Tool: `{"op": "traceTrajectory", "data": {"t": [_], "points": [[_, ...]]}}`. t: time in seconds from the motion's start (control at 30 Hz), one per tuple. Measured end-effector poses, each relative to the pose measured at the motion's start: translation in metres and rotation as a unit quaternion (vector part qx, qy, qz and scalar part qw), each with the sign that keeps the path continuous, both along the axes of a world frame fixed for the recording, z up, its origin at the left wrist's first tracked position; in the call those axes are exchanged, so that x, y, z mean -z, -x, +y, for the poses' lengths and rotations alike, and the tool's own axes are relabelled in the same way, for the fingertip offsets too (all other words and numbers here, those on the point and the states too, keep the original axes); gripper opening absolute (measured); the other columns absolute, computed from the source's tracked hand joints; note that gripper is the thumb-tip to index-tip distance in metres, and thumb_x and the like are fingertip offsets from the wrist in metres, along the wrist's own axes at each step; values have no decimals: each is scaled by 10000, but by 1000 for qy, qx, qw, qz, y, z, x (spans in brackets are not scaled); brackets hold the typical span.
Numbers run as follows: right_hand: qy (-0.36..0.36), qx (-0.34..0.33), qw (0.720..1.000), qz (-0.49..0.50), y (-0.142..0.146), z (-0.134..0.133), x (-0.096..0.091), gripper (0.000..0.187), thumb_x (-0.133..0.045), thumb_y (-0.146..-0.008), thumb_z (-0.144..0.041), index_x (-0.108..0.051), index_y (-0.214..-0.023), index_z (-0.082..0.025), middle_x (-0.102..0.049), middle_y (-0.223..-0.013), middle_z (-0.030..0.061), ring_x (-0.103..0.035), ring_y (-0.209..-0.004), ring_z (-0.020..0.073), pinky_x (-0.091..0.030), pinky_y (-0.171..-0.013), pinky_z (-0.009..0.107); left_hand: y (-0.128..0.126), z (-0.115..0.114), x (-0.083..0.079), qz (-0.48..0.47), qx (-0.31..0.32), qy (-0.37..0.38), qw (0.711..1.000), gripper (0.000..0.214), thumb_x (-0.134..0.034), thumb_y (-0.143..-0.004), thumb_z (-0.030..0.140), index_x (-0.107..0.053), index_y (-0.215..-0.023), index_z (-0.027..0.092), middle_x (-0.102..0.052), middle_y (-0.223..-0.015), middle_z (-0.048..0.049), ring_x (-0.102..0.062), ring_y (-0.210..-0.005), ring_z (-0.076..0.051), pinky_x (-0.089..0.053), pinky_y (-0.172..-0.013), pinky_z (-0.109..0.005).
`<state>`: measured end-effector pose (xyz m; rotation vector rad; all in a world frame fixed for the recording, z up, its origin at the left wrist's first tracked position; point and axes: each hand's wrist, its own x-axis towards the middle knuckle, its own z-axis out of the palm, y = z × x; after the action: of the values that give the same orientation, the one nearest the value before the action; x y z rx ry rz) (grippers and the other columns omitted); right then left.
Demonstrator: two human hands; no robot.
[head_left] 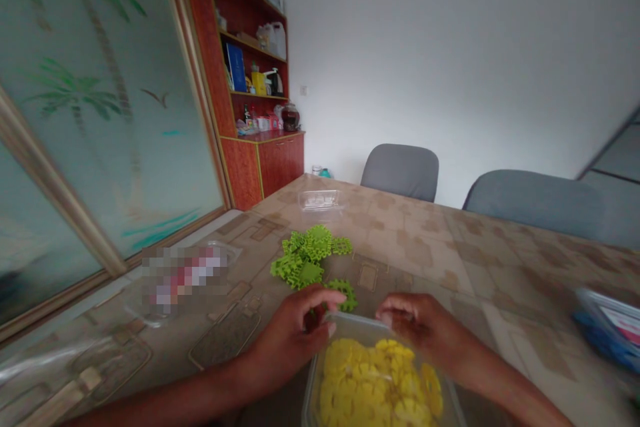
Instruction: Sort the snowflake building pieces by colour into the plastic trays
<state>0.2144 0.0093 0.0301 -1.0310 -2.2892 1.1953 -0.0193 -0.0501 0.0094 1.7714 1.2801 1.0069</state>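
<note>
A clear plastic container [309, 390] full of yellow flat notched pieces [373, 380] stands on the table in front of me. My left hand [307, 320] is at its far left corner, the thumb near the inner side of the rim and the index finger beyond it. Around the far right part of the rim curl the fingers of my right hand [420, 323]; its thumb is hidden. Just past the container lies a single green gear-shaped piece [344, 295], partly behind my left fingers. A loose pile of green gear-shaped pieces [307, 257] rests farther back.
An empty-looking clear tray [320, 200] sits behind the green pile. At left lie a clear plastic lid [227, 250] and a wooden stick [65, 400]. A container of blue pieces [607, 340] stands at the right edge. Grey chairs [400, 170] line the table's far side.
</note>
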Motion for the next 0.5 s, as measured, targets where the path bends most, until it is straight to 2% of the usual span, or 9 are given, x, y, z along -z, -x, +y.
{"op": "traceTrajectory", "data": {"t": [0.1, 0.2, 0.3, 0.4, 0.5], "points": [[29, -23, 999, -18, -15, 2, -4, 305, -480, -856, -401, -569, -719, -144, -439, -631, -23, -376, -579, 107, -264, -521, 226, 2, 2, 3, -13, 5, 3, 1000, 302, -512, -803, 206, -620, -1085, 210, -596, -904, -23, -550, -787, -159, -434, -687, -251], [50, -46, 998, -5, -21, 3, -7, 312, -479, -877, -422, -569, -768, -144, -444, -665, -26, -378, -604, 106, -271, -541, 222, 6, 7, 7, -27, 9, 38, 999, 283, -529, -820, 270, -618, -1076, 189, -600, -878, -22, -548, -771, -155, -426, -677, -242], [51, -45, 998, -10, -22, 3, -11, 300, -483, -883, -411, -559, -756, -150, -432, -651, -35, -365, -598, 102, -266, -538, 216, 11, 11, 10, -35, 20, 94, 995, 237, -543, -829, 350, -626, -922, 148, -594, -760, -5, -522, -669, -126, -395, -596, -209], [42, -48, 998, -26, -23, 1, -16, 277, -487, -886, -384, -552, -734, -161, -412, -631, -44, -355, -586, 99, -257, -528, 215, 15, 14, 6, -35, 21, 115, 992, 215, -571, -813, 350, -592, -792, 136, -548, -661, 23, -466, -585, -95, -345, -531, -185], [31, -39, 998, -27, -20, -1, -17, 253, -487, -882, -360, -567, -742, -165, -447, -636, -36, -382, -588, 103, -272, -527, 215, 14, 13, -2, -27, 19, 106, 994, 169, -603, -773, 301, -576, -759, 135, -511, -638, 37, -441, -583, -90, -333, -536, -185]]}}
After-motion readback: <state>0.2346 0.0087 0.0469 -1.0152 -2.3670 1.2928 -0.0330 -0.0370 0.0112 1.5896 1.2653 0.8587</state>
